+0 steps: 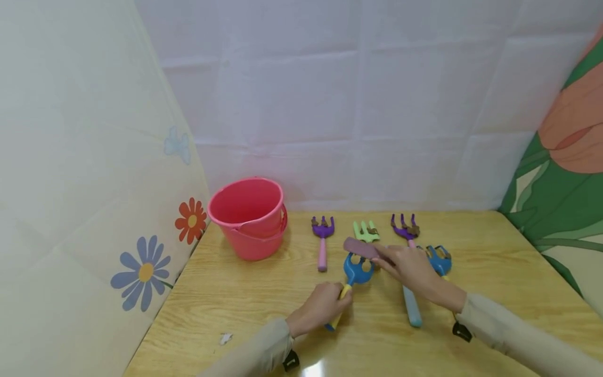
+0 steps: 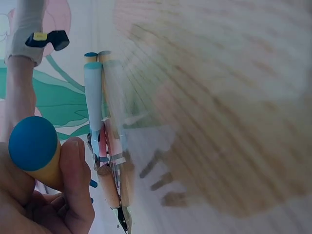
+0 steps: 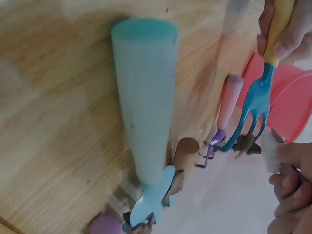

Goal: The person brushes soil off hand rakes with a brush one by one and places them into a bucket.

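My left hand (image 1: 322,306) grips the yellow handle of a toy garden rake (image 1: 358,271) with a blue head, its tines raised toward the other hand. In the right wrist view, brown dirt (image 3: 246,145) clings between those tines. A flat mauve-and-grey block, sponge-like (image 1: 360,247), is pinched in my right hand (image 1: 410,267) close to the tines; whether they touch is unclear. The left wrist view shows the handle's blue end (image 2: 34,143) sticking out of the left fist. Beneath the right hand lies a light-blue rake (image 3: 146,102), its head dirty too.
More dirty rakes lie on the wooden table (image 1: 264,303): a purple one (image 1: 323,230), a green one (image 1: 366,232), another purple one (image 1: 404,230) and a second blue one (image 1: 440,262). A pink bucket (image 1: 254,243) stands at the back left. A small scrap (image 1: 225,339) lies front left.
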Motion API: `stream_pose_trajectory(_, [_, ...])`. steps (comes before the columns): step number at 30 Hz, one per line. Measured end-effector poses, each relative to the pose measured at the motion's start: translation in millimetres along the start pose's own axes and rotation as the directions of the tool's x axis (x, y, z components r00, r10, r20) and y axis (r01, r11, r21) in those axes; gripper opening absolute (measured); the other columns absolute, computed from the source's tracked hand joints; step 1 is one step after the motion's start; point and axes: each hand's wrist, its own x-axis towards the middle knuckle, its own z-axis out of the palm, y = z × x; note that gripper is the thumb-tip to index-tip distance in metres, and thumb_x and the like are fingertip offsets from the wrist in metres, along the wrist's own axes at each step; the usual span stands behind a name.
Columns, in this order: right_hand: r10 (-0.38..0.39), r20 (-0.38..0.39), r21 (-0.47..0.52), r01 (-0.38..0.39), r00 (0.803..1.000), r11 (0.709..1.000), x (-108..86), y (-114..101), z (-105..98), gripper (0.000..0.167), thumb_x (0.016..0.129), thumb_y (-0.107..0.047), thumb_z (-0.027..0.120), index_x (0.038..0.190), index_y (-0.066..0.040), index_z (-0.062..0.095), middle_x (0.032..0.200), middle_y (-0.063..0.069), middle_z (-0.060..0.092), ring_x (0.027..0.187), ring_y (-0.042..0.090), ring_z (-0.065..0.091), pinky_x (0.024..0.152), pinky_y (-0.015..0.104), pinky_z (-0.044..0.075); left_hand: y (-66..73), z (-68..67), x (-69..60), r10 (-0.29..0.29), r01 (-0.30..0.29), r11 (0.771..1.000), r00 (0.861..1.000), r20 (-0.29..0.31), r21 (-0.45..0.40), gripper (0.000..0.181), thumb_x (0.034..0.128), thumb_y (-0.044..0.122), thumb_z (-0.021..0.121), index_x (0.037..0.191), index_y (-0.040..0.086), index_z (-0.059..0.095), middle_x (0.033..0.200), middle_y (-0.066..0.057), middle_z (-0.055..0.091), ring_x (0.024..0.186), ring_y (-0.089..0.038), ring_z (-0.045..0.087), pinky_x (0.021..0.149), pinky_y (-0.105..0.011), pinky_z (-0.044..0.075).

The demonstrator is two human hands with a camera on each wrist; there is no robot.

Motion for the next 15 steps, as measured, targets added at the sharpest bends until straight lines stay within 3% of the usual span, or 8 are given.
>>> stream_pose_trajectory(6, [0.075,-0.015,-0.023,-0.076,0.997,0.997,2.7,13,3,0.025,0.089,-0.020,0.074,0.107,-0.002,0.073,0.059,-0.010,0.050,0.044,0.001,0.033,0.038,0.021,0.029,-0.2,0.8,-2.1,0.000,0.000,1.000,1.000,0.010,0.027,0.035,0.0978,0.022,0.057,0.065,0.016,0.047,0.054,0.009,0.042,0.039,0.000,0.038,0.034,-0.016,0.033])
stream_pose_trajectory(15, [0.099,-0.022,-0.054,-0.100,0.995,0.993,4.4,19,5,0.029,0.090,-0.020,0.074,0.112,-0.002,0.072,0.055,-0.011,0.044,0.042,0.001,0.031,0.036,0.019,0.025,-1.0,-1.7,-1.4,0.015,-0.015,1.000,1.000,0.010,0.017,0.034,0.0979,0.021,0.057,0.065,0.015,0.048,0.055,0.009,0.043,0.040,0.000,0.039,0.035,-0.015,0.034])
